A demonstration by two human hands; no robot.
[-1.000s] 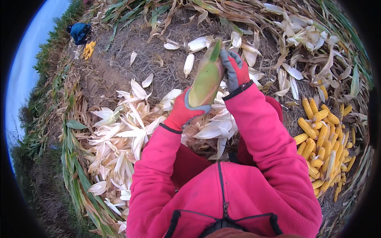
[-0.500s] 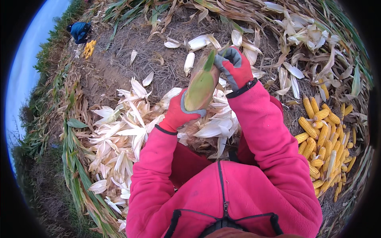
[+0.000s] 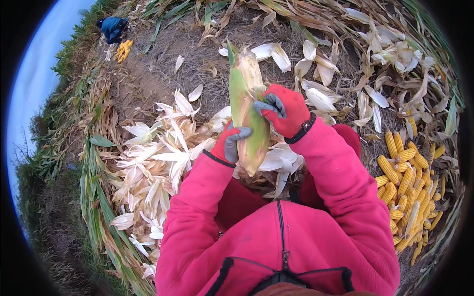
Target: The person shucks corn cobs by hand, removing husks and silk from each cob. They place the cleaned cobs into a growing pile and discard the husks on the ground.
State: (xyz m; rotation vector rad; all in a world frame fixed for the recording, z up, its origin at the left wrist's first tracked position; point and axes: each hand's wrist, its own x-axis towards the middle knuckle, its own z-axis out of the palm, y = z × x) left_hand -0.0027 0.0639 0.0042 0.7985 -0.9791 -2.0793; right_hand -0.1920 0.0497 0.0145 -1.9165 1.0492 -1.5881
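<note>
Upright in front of me stands an ear of corn [image 3: 251, 126] in its green and tan husk, with dry silk at the top. My left hand [image 3: 229, 143], in a red and grey glove, is wrapped round its lower left side, the thumb lying across the husk. At its right edge, my right hand [image 3: 284, 112], gloved the same way, is closed with thumb and fingers pinched against the corn husk. The exact bit of husk between those fingertips is partly hidden.
A heap of pale stripped husks [image 3: 143, 177] lies to the left. Husked yellow cobs [image 3: 410, 192] are piled at the right. Cut stalks [image 3: 96, 197] line the left side. Far off, a person in blue [image 3: 112, 28] is beside a small cob pile [image 3: 124, 51].
The ear has swung from leaning away to standing more upright, its base nearer me. My right hand has come down from the tip to the ear's right side.
</note>
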